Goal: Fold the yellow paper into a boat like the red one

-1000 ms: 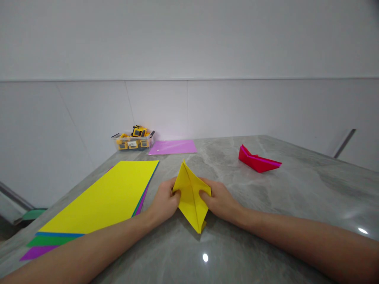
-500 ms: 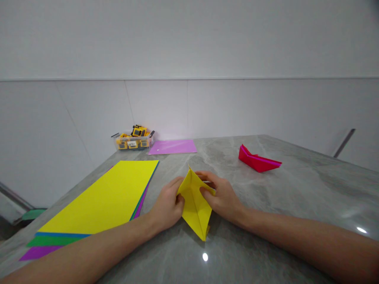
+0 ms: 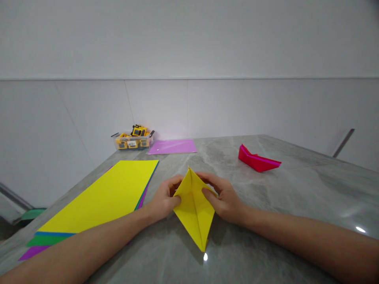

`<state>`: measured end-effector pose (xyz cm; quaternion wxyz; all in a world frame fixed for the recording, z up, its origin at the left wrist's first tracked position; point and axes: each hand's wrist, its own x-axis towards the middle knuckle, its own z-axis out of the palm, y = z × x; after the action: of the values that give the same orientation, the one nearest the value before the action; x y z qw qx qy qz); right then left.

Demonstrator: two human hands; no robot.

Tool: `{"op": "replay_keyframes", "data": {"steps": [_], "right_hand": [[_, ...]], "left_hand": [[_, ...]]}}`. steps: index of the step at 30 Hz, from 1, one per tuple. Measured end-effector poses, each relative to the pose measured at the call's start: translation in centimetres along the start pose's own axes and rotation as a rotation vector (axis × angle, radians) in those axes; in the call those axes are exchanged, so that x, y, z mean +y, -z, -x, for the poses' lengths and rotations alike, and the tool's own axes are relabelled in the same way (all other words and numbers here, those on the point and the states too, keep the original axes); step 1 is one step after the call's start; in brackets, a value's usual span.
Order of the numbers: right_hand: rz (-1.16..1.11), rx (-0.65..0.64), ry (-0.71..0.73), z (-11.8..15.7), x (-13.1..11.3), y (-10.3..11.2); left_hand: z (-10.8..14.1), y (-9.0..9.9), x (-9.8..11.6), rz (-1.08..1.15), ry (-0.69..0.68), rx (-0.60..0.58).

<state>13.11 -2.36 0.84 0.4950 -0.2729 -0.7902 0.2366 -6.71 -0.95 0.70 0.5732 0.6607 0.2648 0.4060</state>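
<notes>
A folded yellow paper [image 3: 194,209], diamond-shaped with a crease down its middle, is held just above the grey table in front of me. My left hand [image 3: 166,198] pinches its left corner, thumb on the near face and fingers behind. On the right side, my right hand [image 3: 224,197] grips it the same way, with the thumb lying on the near face. The far side of the paper and most of the fingertips behind it are hidden. A small yellow fold peeks out by the lower tip.
Left of my hands lies a stack of coloured sheets [image 3: 100,193], yellow on top. A red folded paper boat [image 3: 259,161] sits at the right. Toward the back stand a clear box [image 3: 133,142] of yellow toy vehicles and a flat purple pack [image 3: 173,146].
The yellow paper has opened out wider, and its lower tip has come nearer to me. My left hand has shifted slightly left and my right hand slightly right, both still holding it.
</notes>
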Motion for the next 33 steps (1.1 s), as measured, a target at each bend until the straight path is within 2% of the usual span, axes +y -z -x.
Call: {"op": "replay_keyframes", "data": {"steps": [4, 9, 13, 16, 23, 27, 33], "right_hand": [[-0.21, -0.062, -0.05, 0.0, 0.1, -0.4], [-0.274, -0.109, -0.081, 0.0, 0.0, -0.5], [-0.285, -0.172, -0.049, -0.2, 0.0, -0.1], [-0.249, -0.16, -0.007, -0.3, 0.0, 0.1], [-0.121, -0.136, 0.028, -0.3, -0.8, 0.5], [-0.121, -0.172, 0.046, -0.5, -1.5, 0.7], [-0.203, -0.167, 0.019, -0.6, -0.9, 0.6]], "left_hand": [[0.0, 0.1, 0.1, 0.16, 0.101, -0.039], [-0.1, 0.4, -0.3, 0.239, 0.113, -0.076], [-0.1, 0.1, -0.1, 0.12, 0.097, -0.113], [-0.1, -0.1, 0.1, 0.023, 0.102, -0.119], [0.4, -0.7, 0.0, -0.054, 0.138, -0.136], [0.5, -1.2, 0.4, 0.023, 0.116, -0.116], [0.5, -1.3, 0.3, 0.248, 0.144, 0.0]]}}
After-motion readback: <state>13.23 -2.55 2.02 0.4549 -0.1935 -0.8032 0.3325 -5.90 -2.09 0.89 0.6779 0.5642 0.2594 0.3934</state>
